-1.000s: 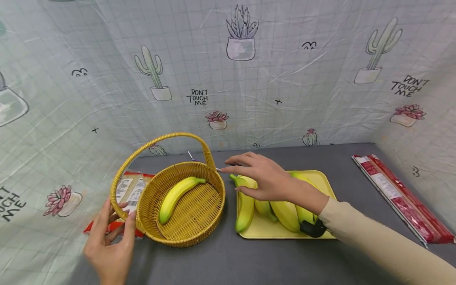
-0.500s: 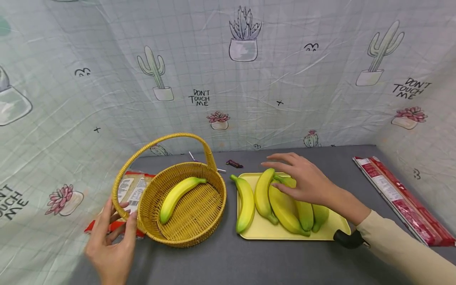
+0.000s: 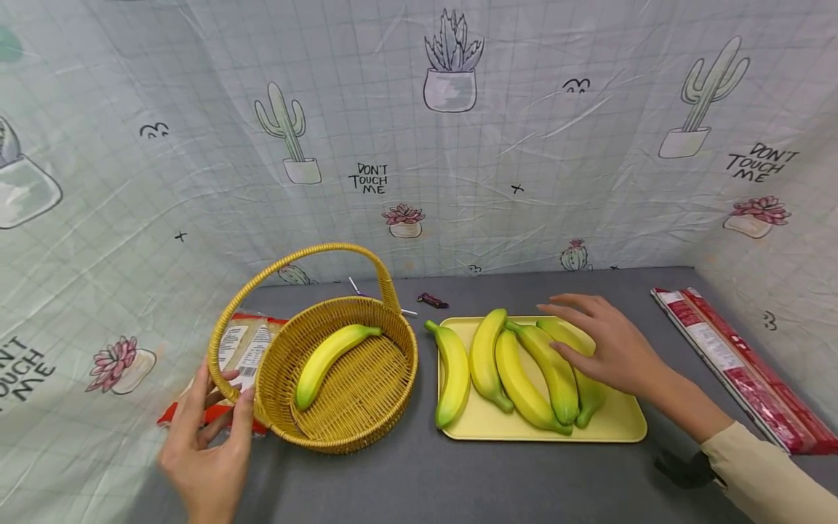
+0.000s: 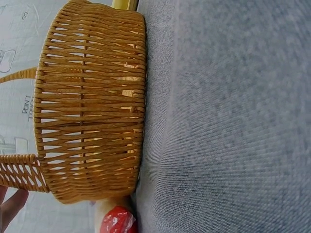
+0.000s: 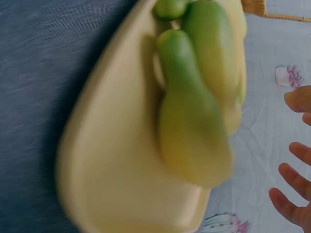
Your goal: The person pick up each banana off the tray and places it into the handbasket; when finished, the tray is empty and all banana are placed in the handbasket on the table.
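Note:
My left hand (image 3: 211,450) pinches the lower left end of the handle (image 3: 238,298) of a round wicker basket (image 3: 366,389). One yellow banana with a green tip (image 3: 322,365) lies inside. In the left wrist view, the basket's woven side (image 4: 92,107) stands on the grey cloth, with the thumb (image 4: 13,206) at the handle's base. To the right, a pale yellow tray (image 3: 618,426) carries several bananas side by side. My right hand (image 3: 609,348), fingers spread and holding nothing, hovers over the tray's right end, partly covering the rightmost banana (image 3: 592,397).
Behind and left of the basket lies a red-and-clear food packet (image 3: 245,346). A small dark wrapped candy (image 3: 432,300) and a white stick (image 3: 409,313) are near the back. A long red packet (image 3: 740,364) lies at the right. Cactus-print cloth (image 3: 497,145) rises behind.
My right hand has moved rightward across the tray, from beside the basket to the tray's right end, uncovering the bananas. The left hand stays at the basket handle.

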A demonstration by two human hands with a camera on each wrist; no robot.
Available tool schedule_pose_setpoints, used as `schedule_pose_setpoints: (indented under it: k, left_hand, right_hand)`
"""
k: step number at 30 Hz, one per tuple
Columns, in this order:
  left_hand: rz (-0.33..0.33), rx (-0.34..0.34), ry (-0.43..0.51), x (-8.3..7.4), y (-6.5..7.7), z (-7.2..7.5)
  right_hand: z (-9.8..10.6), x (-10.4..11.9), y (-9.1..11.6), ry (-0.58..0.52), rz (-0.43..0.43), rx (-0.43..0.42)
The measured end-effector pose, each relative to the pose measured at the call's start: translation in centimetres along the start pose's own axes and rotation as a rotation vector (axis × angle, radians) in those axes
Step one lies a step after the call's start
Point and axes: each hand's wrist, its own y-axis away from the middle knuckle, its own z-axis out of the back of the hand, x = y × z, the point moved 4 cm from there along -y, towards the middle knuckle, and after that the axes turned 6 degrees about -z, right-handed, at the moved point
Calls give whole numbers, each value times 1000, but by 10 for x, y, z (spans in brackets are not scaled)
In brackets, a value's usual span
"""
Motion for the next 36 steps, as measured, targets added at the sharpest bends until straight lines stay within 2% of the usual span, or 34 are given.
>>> schedule_pose_setpoints:
  k: [13,24,33,36]
  left_hand:
    - [30,11,-14,0,1,0]
    - [15,34,-14,-1,2,1]
    - [12,28,-12,-1,1,1]
    - [8,7,-1,-3,1,1]
  right_hand:
    - [-8,-19,31,48,-111,51]
    - [-18,-27,48,52,-191,134]
    - [-22,-26,47,47,-183,161]
    - [-24,-26,48,51,-171,136]
